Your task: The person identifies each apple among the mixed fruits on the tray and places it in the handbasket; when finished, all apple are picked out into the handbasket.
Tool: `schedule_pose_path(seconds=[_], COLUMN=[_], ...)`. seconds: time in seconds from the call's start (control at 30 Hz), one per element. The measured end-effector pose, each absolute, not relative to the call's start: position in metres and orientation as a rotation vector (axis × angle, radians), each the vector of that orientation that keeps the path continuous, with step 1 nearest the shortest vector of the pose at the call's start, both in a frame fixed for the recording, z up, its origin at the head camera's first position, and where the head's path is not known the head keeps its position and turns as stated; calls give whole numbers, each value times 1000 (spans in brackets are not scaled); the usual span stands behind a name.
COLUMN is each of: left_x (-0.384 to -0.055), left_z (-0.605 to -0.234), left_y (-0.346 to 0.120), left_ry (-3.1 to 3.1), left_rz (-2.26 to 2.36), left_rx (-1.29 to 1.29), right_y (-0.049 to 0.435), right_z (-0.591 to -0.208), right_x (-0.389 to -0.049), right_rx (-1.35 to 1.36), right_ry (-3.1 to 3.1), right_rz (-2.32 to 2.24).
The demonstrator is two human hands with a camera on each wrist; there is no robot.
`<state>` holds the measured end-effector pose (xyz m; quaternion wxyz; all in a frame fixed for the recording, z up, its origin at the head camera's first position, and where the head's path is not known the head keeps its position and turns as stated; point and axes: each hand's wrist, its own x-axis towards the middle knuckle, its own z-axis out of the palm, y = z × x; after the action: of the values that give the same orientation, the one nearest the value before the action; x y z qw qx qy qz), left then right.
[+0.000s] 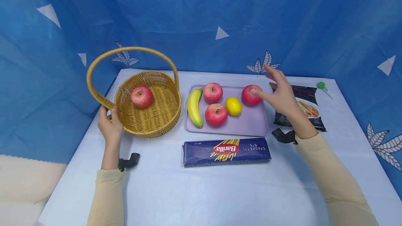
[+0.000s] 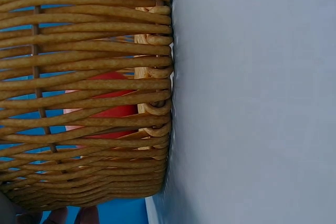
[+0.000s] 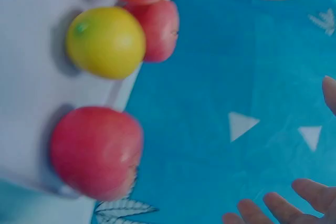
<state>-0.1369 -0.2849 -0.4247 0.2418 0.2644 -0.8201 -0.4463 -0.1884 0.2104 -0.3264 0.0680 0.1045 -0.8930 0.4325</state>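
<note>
On the left, a wicker basket (image 1: 163, 111) with a tall hoop handle stands on the table with one apple (image 1: 142, 97) inside. My left hand (image 1: 110, 126) grips its left side near the handle's base; in the left wrist view, fingertips (image 2: 86, 215) show below the woven wall (image 2: 79, 64). My right hand (image 1: 282, 95) hovers by the apple (image 1: 249, 97) at the right end of a lilac tray (image 1: 248, 125), thumb and fingers spread, holding nothing. That apple (image 3: 97, 150) appears apart from the fingers in the right wrist view. The tray also holds a banana (image 1: 195, 109), two more apples (image 1: 216, 115) and a lemon (image 1: 233, 106).
A blue spaghetti box (image 1: 226, 152) lies in front of the tray. To the right, a black food packet (image 1: 309, 95) is partly covered by my right hand and forearm. Beyond it lies a green lollipop (image 1: 321, 85). A blue curtain (image 1: 188, 16) hangs behind the table.
</note>
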Motion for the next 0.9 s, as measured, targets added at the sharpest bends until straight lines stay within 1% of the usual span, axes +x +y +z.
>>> schedule_pose_path(seconds=[0.37,0.9], left_x=[-136,-136], left_z=[-426,-426], left_y=[-286,-286], left_ry=[-2235,-2235], left_rz=[-1219,-1245], left_rx=[704,697], right_y=[229,236], right_z=[-353,-382], right_x=[-213,-234], right_rx=[152,51], right_ry=[-2768,-2973], right_rz=[1362,1424])
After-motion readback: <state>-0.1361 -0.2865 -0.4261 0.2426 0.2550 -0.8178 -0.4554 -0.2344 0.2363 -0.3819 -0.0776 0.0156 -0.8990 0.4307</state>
